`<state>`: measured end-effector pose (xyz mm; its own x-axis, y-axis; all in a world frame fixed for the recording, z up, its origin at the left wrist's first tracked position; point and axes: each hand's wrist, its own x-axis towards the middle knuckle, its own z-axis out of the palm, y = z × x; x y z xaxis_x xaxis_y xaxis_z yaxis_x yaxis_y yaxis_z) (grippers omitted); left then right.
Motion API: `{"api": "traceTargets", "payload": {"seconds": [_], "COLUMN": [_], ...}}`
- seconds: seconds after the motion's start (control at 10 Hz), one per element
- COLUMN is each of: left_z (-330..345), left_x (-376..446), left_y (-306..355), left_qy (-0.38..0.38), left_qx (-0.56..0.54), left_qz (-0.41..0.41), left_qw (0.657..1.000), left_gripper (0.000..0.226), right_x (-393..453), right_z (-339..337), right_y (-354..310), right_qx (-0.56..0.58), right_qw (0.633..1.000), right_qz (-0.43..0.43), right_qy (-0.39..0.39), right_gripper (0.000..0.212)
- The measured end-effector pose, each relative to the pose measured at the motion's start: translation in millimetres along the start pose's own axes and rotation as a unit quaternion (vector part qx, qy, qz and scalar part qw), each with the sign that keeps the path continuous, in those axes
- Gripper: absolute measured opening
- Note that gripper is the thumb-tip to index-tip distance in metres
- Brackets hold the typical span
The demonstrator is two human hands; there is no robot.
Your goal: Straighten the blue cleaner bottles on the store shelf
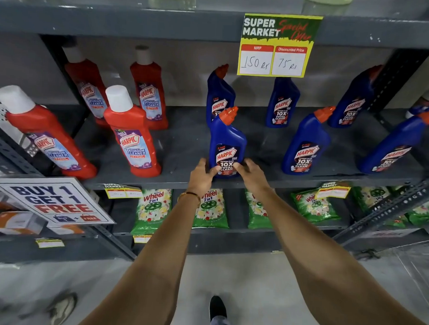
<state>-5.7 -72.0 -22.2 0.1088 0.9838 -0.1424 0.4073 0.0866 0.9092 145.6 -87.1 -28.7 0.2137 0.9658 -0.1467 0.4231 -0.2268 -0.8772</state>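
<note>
Both hands, left hand and right hand, are cupping the base of the upright front blue bottle, fingers curled against its sides, bottle lying straight ahead between them.

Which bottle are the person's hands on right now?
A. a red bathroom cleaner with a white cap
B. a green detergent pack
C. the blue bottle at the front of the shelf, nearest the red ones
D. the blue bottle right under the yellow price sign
C: the left hand and right hand cup the base of the front blue bottle from either side, beside the red bottles.
</note>
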Motion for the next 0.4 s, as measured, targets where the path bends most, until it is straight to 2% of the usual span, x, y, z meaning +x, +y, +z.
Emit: {"api": "traceTargets", "payload": {"seconds": [0.3,0.4], "left_z": [-2.1,-4.3], "left_x": [-2.7,-11.7], "left_y": [0.3,-2.9], "left_qy": [-0.016,0.005], "left_qx": [0.019,0.038], "left_qz": [-0.012,-0.019], "left_qw": [1.0,0.999], "left_gripper": [0.042,0.045], "right_x": [-3.1,-15.6], "right_z": [-2.3,-5.3], "right_y": [0.8,0.6], "right_qx": [-0.011,-0.039], "right_qw": [1.0,0.999], "right_qz": [0.009,0.023], "right_qy": [-0.009,0.02], "right_gripper": [0.041,0.056]}}
